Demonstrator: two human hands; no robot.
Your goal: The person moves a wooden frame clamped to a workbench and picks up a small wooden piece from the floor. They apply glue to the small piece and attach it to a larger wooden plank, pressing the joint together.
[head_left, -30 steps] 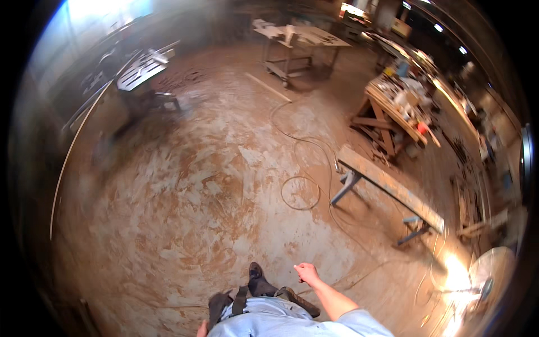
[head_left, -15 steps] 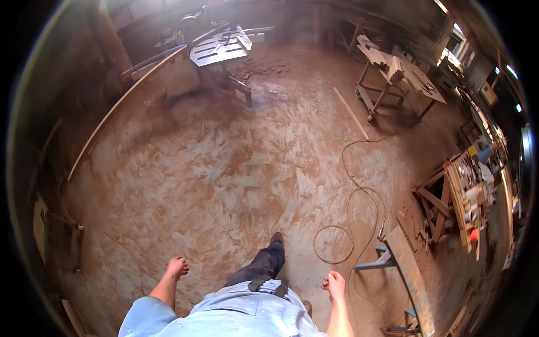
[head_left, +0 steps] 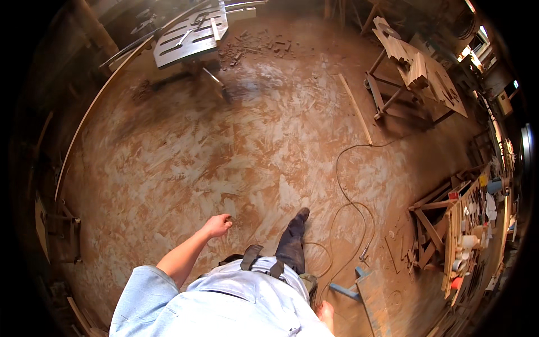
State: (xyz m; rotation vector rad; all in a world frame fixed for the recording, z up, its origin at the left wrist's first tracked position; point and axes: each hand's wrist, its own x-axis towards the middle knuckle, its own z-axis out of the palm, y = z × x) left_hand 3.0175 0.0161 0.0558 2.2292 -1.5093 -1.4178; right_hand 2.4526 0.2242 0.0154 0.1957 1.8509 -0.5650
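Note:
My left hand hangs in the air in front of my body, its fingers curled in with nothing visible in them. Low beside my right hip is my right hand, partly cut off by my shirt and body, so its fingers do not show clearly. Neither hand touches any object that I can see. Nearest to the right hand stands a low bench with a worn board top and a blue metal leg.
A hose loops over the dusty floor near a wooden strip. Ahead left is a slotted metal machine table; ahead right, a wooden worktable bears boards. A cluttered bench stands right. One long thin board leans at left.
I have stepped forward; the machine table and worktable look closer. My left hand has swung forward and inward, while the right has dropped back beside my hip. One leg now reaches ahead.

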